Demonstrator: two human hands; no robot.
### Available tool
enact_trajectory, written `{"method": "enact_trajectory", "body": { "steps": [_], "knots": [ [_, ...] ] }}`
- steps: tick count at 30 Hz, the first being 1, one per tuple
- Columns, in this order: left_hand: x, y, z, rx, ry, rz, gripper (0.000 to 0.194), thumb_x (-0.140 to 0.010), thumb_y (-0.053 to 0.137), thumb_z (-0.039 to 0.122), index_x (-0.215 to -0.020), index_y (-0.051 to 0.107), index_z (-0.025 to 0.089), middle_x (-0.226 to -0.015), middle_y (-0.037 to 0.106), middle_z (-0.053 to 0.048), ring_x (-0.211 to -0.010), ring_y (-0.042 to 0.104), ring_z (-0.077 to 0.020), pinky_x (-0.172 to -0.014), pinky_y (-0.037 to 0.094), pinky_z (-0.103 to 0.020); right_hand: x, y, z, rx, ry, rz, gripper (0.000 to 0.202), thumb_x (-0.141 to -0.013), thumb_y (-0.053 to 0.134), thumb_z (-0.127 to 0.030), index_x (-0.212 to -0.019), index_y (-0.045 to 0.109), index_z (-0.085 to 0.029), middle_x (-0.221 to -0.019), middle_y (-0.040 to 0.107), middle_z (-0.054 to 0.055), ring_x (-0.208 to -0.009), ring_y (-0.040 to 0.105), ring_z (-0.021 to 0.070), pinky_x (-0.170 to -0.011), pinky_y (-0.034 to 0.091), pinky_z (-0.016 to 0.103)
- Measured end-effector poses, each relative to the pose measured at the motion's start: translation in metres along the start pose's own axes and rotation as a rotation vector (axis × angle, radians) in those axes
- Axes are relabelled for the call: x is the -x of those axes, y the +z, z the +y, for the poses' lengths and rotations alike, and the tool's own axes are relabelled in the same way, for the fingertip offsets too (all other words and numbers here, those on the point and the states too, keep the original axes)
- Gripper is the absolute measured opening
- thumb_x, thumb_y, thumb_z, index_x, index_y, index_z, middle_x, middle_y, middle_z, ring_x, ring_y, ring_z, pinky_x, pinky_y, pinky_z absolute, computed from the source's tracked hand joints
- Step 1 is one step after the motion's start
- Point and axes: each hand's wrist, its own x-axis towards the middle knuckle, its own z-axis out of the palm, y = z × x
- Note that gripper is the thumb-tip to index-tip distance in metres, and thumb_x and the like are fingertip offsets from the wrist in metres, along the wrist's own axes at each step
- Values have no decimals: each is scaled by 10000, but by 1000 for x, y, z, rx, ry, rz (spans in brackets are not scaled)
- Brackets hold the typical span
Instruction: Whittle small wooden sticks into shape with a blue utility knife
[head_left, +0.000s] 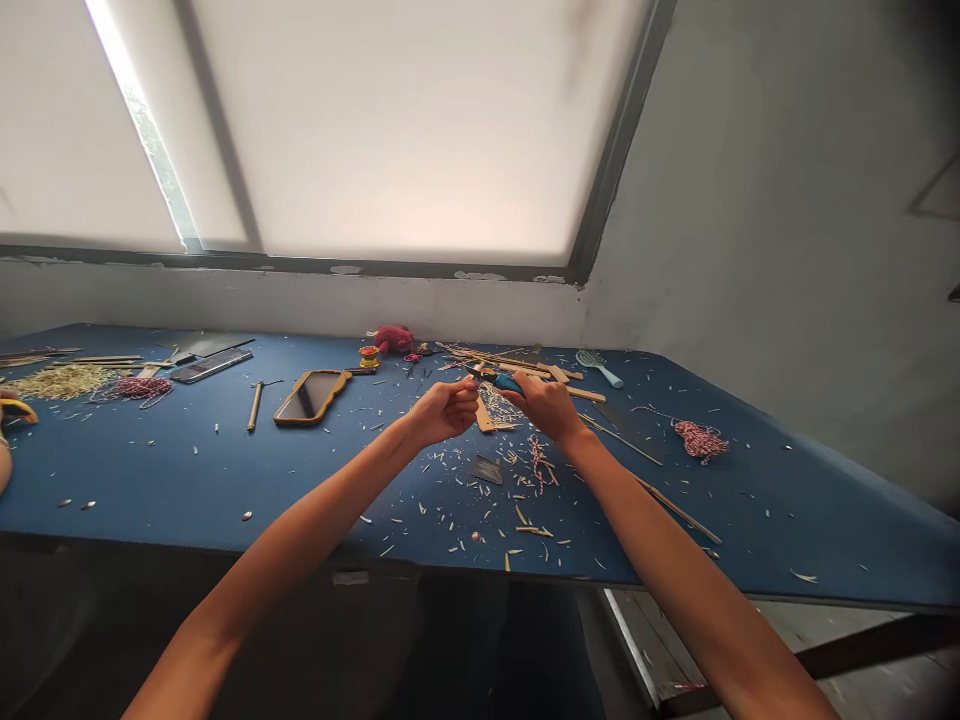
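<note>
Over the middle of the blue table [187, 460], my right hand [551, 405] is closed around a pair of blue-handled cutters [508, 382] with a dark, pointed front end. The tip reaches left to the fingers of my left hand [446, 410]. That hand is closed in a pinch, and whatever sits between its fingertips is too small to make out. Just beneath both hands lie a flat piece of wood [485, 418], pale shavings and a dark flat scrap [489, 469]. A red-and-white string [538, 465] lies below my right hand.
A gold-framed mirror [311, 398], a phone [212, 365] and a heap of pale chips [60, 381] are on the left. Rightward lie a red-and-white yarn bundle [701, 440], a pale green hairbrush [600, 368] and thin sticks [679, 510]. Another person's hand [4, 460] shows at the left edge.
</note>
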Motion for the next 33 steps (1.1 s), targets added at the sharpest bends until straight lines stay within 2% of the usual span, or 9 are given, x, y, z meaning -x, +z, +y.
{"method": "enact_trajectory", "body": {
  "steps": [6, 9, 11, 14, 18, 22, 25, 29, 33],
  "knots": [
    [16, 24, -11, 103, 34, 46, 295, -910, 316, 81, -630, 379, 152, -459, 194, 79, -339, 221, -27, -342, 192, -144, -2, 5, -1, -40, 71, -35, 781, -782, 122, -759, -946, 603, -166, -736, 650, 95, -698, 602, 197, -546, 231, 256],
    [47, 50, -37, 129, 70, 114, 287, -904, 322, 77, -635, 394, 146, -467, 202, 76, -348, 228, -25, -353, 189, -148, 4, 3, 24, -58, 276, -30, 860, -781, 10, -745, -928, 625, -161, -684, 640, 117, -642, 588, 210, -554, 278, 272],
    [69, 62, -57, 102, 20, 84, 245, -909, 428, 219, -682, 446, 131, -505, 251, 70, -404, 299, -28, -400, 255, -150, 13, -1, 50, -60, 472, -15, 959, -781, -131, -687, -879, 643, -130, -598, 608, 141, -562, 561, 226, -540, 293, 295],
    [86, 63, -76, 157, 35, 77, 262, -914, 427, 214, -667, 439, 126, -498, 189, 82, -383, 216, -21, -383, 218, -156, 23, -5, 79, -69, 667, 37, 1003, -773, -155, -680, -927, 644, -93, -679, 627, 196, -624, 577, 274, -557, 313, 322],
    [76, 46, -69, 264, 23, 176, 242, -921, 382, 141, -682, 421, 134, -497, 179, 81, -375, 208, -23, -386, 222, -152, 14, -4, 77, -127, 707, 94, 896, -811, -90, -675, -952, 623, -152, -786, 650, 164, -683, 584, 252, -558, 308, 297],
    [71, 38, -44, 193, 127, 194, 222, -921, 383, 148, -705, 431, 136, -498, 222, 78, -375, 232, -24, -392, 239, -157, 9, -3, 69, -186, 702, 144, 788, -822, 30, -707, -859, 614, -178, -722, 631, 133, -658, 565, 237, -539, 277, 284],
    [65, 38, -25, 132, 194, 204, 248, -933, 355, 157, -696, 425, 137, -489, 233, 77, -370, 233, -25, -388, 234, -156, 15, -6, 73, -205, 723, 191, 769, -828, 24, -698, -824, 594, -182, -689, 615, 121, -634, 554, 237, -528, 261, 283],
    [31, 34, -6, -64, 168, 184, 290, -944, 343, 203, -675, 428, 135, -462, 215, 84, -354, 214, -26, -374, 202, -155, 18, -9, 67, -203, 636, 187, 751, -857, -23, -643, -837, 569, -181, -667, 602, 98, -607, 554, 215, -528, 263, 275],
    [-11, 13, -1, -292, 187, 268, 336, -951, 322, 290, -677, 447, 139, -447, 196, 92, -331, 170, -28, -350, 137, -161, 12, -5, 35, -182, 437, 130, 664, -897, 37, -598, -893, 557, -185, -685, 621, 80, -621, 570, 200, -539, 251, 268]
  ]
}}
